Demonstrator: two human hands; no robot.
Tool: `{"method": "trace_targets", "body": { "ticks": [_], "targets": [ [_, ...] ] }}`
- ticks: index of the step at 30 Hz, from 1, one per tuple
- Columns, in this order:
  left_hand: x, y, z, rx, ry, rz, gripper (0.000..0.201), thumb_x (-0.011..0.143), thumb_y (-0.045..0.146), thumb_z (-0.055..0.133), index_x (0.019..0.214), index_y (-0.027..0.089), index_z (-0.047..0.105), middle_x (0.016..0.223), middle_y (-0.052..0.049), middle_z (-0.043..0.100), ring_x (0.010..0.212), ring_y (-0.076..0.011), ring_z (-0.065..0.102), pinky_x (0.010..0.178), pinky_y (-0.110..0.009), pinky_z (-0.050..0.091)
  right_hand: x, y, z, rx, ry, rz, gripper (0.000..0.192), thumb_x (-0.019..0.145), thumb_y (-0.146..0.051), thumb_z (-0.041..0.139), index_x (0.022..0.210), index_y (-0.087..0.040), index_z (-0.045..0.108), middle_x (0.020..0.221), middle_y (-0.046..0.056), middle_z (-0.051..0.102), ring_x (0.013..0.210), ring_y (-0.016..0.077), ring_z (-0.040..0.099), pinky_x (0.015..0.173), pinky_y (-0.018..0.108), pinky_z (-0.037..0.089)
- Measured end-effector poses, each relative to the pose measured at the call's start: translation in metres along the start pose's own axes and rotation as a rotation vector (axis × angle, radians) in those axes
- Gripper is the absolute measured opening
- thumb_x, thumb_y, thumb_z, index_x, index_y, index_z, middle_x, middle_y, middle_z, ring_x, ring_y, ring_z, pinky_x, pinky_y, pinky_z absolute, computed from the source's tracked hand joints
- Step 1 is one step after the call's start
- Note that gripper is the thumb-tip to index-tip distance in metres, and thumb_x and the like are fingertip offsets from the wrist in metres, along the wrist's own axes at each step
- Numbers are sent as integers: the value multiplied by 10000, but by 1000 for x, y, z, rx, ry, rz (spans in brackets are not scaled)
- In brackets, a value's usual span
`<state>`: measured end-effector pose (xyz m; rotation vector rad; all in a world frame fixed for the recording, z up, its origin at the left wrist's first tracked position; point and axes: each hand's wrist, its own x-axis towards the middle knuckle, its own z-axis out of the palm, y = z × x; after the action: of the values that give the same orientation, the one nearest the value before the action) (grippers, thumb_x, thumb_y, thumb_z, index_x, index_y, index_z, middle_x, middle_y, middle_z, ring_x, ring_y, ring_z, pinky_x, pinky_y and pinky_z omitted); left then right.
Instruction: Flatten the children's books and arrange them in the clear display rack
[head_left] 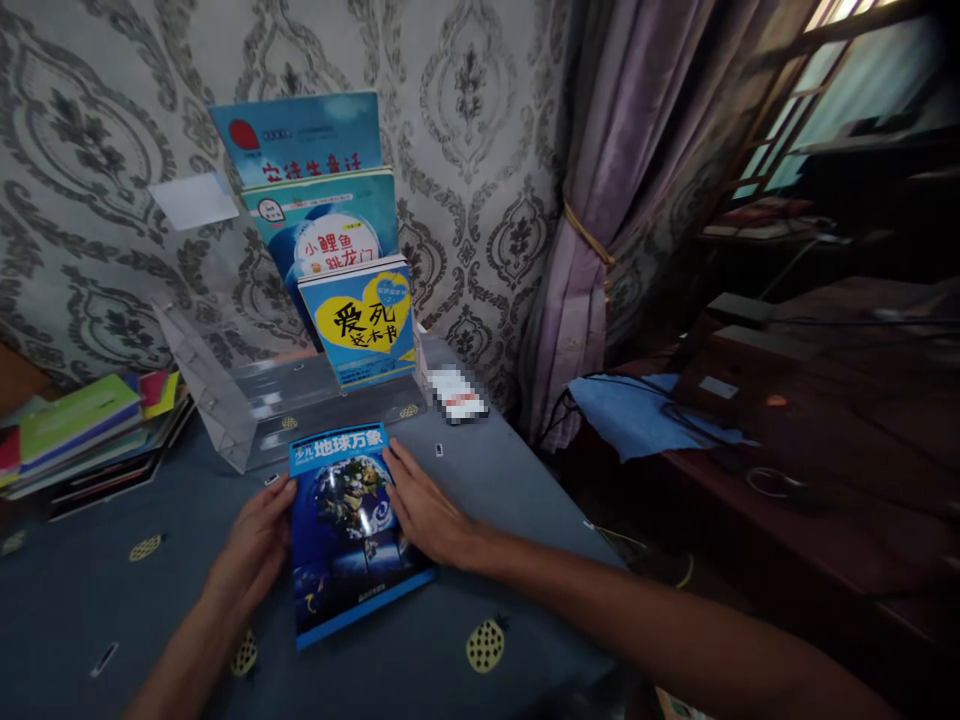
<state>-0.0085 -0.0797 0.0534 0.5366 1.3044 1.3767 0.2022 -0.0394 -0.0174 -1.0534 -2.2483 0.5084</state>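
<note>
A blue book with an Earth picture on its cover (349,530) lies flat on the blue-grey tablecloth (90,580). My left hand (251,545) grips its left edge and my right hand (424,510) rests on its right edge, fingers flat on the cover. Just behind stands a clear acrylic tiered display rack (247,400). Three books stand stepped in its right column: a yellow-heart one (360,325) in front, a blue fish one (326,225) in the middle, a light blue one (296,135) at the back.
A stack of colourful books (82,435) lies at the table's left edge. A small card (456,395) lies right of the rack. A purple curtain (600,220) hangs at the right. Beyond it is a dark wooden desk (825,470) with a blue cloth (637,410).
</note>
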Motion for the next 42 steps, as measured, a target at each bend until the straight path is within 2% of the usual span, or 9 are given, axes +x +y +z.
{"method": "trace_targets", "body": {
  "ticks": [5,9,13,17,21,27,33,38,42],
  "targets": [
    [0,6,6,-37,-49,91,209,707,118,790,905,135,726,798,-36,764,673,-174,725,645,-249,620,2,4,1,91,96,64,633,1056,-296,326,1638,-216,90,1598,139,416,1463,254,428,1165,463,450],
    [2,9,13,-34,-80,207,337,661,250,874,956,159,737,841,-32,773,807,-217,747,726,-278,629,9,0,-12,150,120,107,548,1055,-291,355,1592,-206,282,1490,130,556,1340,243,571,1092,390,512],
    [2,12,20,20,-126,316,502,645,425,903,1056,193,732,936,-33,777,937,-244,738,811,-309,623,12,-7,-31,283,192,61,442,1050,-278,375,1479,-185,428,1261,108,696,1128,221,692,945,344,581],
    [0,13,28,56,-146,514,415,775,513,793,1069,230,717,1000,-15,763,1017,-223,710,897,-319,595,9,-12,-42,241,290,-4,460,1058,-287,351,1513,-216,364,1219,94,691,1082,213,695,928,339,578],
    [1,4,32,47,-48,729,388,860,553,693,1077,232,712,1055,-8,739,1086,-195,667,981,-285,540,6,-10,-38,208,380,-172,488,1055,-262,382,1540,-223,337,1256,113,675,1091,228,685,947,376,575],
    [6,-21,14,110,107,797,459,856,644,653,1035,224,706,882,3,696,1000,-196,659,1015,-308,506,3,-10,-33,219,397,-296,551,1039,-197,413,1573,-249,286,1330,120,659,1000,218,713,887,378,600],
    [8,-22,-5,487,74,912,485,890,590,623,1190,209,643,1011,-51,695,1071,-247,646,1003,-369,524,1,-12,-34,199,399,-301,530,1039,-206,411,1557,-238,304,1219,115,698,944,213,713,852,373,602],
    [12,-12,-13,732,-1,1020,479,879,486,648,1268,219,563,1040,-53,670,955,-235,672,860,-355,587,0,-13,-37,199,398,-282,521,1039,-209,420,1549,-228,315,1182,118,702,942,214,708,854,365,596],
    [14,-12,-15,838,41,1110,434,885,460,624,1245,228,554,1038,-56,651,898,-228,656,834,-364,583,1,-13,-39,201,437,-321,526,1029,-163,412,1542,-237,319,1254,127,675,1031,223,686,902,376,581]
  ]
}}
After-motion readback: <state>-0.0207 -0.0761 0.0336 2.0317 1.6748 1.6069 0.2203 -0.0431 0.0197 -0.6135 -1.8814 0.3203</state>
